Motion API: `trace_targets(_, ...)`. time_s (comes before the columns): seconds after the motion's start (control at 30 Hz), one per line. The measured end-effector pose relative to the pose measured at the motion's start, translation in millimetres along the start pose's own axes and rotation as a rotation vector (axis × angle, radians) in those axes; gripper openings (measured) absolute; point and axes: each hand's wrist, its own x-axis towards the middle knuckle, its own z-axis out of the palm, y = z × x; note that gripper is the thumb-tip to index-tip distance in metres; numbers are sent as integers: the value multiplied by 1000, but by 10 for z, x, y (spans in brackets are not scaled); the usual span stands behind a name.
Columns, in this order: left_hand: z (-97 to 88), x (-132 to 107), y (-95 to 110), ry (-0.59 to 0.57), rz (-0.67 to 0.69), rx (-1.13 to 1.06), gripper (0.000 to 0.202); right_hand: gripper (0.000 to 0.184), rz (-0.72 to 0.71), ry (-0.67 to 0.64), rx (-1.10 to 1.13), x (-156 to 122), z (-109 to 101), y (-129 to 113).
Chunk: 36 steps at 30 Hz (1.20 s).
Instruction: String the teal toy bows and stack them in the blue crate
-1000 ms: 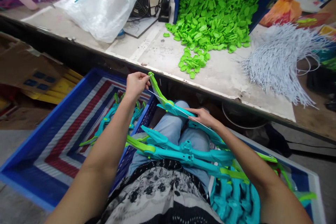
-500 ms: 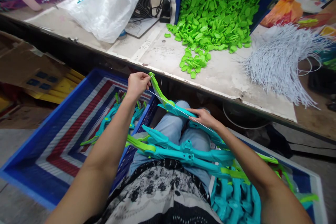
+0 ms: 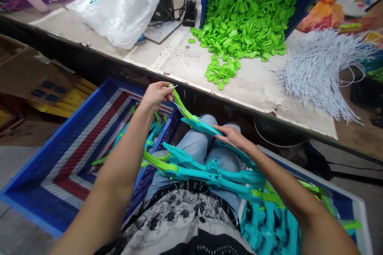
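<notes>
My left hand (image 3: 156,95) is pinched shut on the green tip of a teal and green toy bow (image 3: 194,121), where a thin white string (image 3: 206,127) ends. The string runs taut down to my right hand (image 3: 231,134), which grips the bow's teal middle over my knees. More teal bows (image 3: 209,169) lie across my lap.
A blue crate (image 3: 60,155) with a striped lining and a few bows stands at my left. Another tray of bows (image 3: 269,227) sits at my right. On the table lie a pile of green plastic parts (image 3: 242,12), white strings (image 3: 323,67), a plastic bag (image 3: 119,8) and a small fan (image 3: 164,2).
My left hand has shifted slightly, its fingers working at the bow's green tip. My right hand and the bow stay where they were.
</notes>
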Motion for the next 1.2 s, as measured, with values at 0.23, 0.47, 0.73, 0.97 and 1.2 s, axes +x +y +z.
trace_targets(0.23, -55, -189, -10, -37, -6, -94, 19, 34, -139, 341, 2, 789, -517, -559)
trace_targets(0.47, -90, -358, 39, -75, -11, -106, 24, 22, -370, 327, 470, 1799, -569, -1078)
trace_targets(0.73, -117, -394, 2, 22, 53, 258, 28, 11, -313, 413, 401, 1799, -497, -1206)
trace_targets(0.97, 115, -455, -110, 140, 410, 412, 16, 20, 4, 1000, 248, 2288, -1328, -380)
trace_targets(1.2, 160, -127, 214, -8, -28, -233, 20, 21, -363, 977, 350, 1733, -734, -1345)
